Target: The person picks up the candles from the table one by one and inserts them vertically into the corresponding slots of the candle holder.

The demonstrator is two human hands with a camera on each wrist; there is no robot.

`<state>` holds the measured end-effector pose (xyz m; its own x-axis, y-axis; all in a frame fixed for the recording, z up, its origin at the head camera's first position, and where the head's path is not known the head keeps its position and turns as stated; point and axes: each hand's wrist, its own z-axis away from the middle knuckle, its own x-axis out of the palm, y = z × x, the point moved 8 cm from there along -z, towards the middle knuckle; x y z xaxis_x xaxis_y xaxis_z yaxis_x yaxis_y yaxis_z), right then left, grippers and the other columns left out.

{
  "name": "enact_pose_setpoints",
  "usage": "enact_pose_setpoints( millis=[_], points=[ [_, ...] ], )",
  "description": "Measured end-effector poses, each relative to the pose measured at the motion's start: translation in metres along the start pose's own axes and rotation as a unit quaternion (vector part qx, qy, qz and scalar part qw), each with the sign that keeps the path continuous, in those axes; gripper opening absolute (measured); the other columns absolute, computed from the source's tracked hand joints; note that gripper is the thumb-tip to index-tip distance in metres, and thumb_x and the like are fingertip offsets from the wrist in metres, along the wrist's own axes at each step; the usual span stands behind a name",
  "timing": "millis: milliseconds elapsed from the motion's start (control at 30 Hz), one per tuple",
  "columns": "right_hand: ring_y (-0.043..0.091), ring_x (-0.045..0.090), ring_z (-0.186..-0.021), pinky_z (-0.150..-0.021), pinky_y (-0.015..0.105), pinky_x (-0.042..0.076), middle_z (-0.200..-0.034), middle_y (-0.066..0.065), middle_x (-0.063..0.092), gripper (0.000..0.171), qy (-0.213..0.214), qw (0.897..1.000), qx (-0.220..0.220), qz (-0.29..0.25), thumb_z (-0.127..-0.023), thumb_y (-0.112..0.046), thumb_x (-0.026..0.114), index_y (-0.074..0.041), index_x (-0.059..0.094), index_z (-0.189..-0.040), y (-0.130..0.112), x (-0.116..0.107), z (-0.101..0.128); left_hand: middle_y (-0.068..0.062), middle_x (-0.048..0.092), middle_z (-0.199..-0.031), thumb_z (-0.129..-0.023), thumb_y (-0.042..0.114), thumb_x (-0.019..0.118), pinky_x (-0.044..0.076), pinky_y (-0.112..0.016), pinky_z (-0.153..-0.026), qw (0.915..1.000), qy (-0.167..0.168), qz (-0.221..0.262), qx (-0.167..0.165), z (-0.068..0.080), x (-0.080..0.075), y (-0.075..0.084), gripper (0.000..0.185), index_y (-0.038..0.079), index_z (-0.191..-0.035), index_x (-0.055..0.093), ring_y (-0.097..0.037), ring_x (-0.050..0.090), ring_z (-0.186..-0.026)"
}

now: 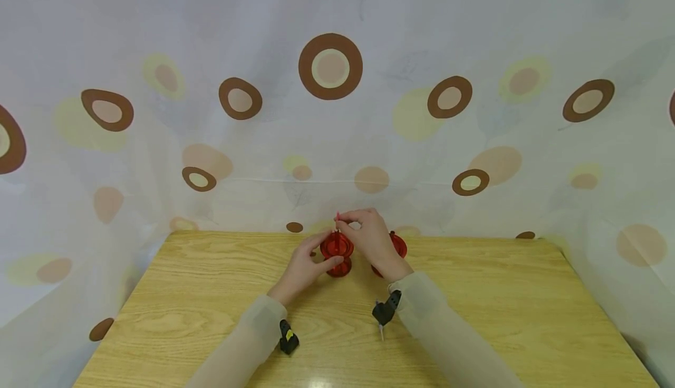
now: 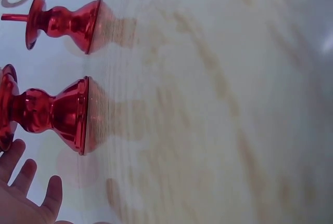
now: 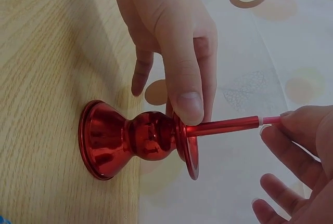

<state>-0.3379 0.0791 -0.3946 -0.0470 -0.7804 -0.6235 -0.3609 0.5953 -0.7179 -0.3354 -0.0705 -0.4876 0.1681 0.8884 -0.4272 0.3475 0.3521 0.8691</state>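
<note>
left hand point(image 1: 308, 262) grips the upper rim of the near red candlestick point(image 1: 337, 253), which stands upright on the wooden table point(image 1: 211, 294) centre-back. red candle point(image 3: 229, 125) stands in its top socket, long axis vertical. right hand point(image 1: 371, 238) pinches the candle tip from above. second candlestick point(image 1: 396, 246) sits behind the right hand.

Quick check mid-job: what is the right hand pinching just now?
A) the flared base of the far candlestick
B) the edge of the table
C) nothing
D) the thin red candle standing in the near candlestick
D: the right hand pinches the top of the thin red candle seated in the near shiny red metal candlestick, which the left hand holds at its rim.
</note>
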Motion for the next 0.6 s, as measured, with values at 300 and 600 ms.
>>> enact_pose_setpoints(
  millis=[300, 600],
  points=[
    [0.032, 0.058, -0.116, -0.104, 0.052, 0.047, -0.116, 0.008, 0.078, 0.022, -0.001, 1.0, 0.0, 0.005, -0.101, -0.023, 0.071, -0.009, 0.082, -0.114, -0.0011, 0.0007, 0.0004, -0.01, 0.051, -0.157, -0.093, 0.028, 0.081, 0.047, -0.057, -0.105, 0.9999, -0.003, -0.01, -0.003, -0.0013, 0.0006, -0.0028, 0.072, 0.007, -0.155, 0.05, -0.031, 0.046, -0.145],
    [0.03, 0.058, -0.114, -0.099, 0.05, 0.05, -0.117, 0.007, 0.078, 0.022, -0.005, 1.0, -0.004, 0.013, -0.1, -0.024, 0.072, -0.01, 0.082, -0.115, -0.001, 0.0019, 0.0002, -0.009, 0.051, -0.157, -0.093, 0.029, 0.081, 0.048, -0.057, -0.105, 0.9999, -0.005, -0.011, -0.002, -0.0021, 0.0, -0.003, 0.072, 0.008, -0.155, 0.051, -0.031, 0.046, -0.145]
  ],
)
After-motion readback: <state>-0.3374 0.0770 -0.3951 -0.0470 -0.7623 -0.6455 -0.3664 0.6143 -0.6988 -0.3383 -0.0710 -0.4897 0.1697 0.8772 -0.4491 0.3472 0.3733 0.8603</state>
